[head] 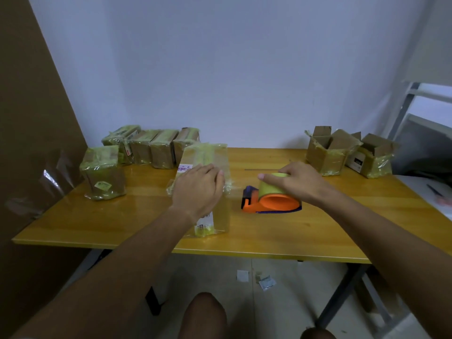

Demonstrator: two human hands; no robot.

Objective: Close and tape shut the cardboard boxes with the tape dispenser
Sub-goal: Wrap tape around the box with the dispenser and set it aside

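A long cardboard box [208,155] wrapped in yellowish tape lies in the middle of the wooden table [318,231]. My left hand [198,189] lies flat on its top with straight fingers. Right of it sits the orange tape dispenser [271,204] with a yellow-green tape roll. My right hand [298,179] grips that roll from above, thumb pointing left. A thin strip of clear tape seems to run from the dispenser toward the box. Two open cardboard boxes [327,152] [374,157] stand at the back right, flaps up.
Several taped boxes [151,148] line the back left, and one more [104,172] stands at the left. A brown panel [29,143] leans beside the table. Paper scraps [259,277] lie on the floor beneath. My knees show at the bottom.
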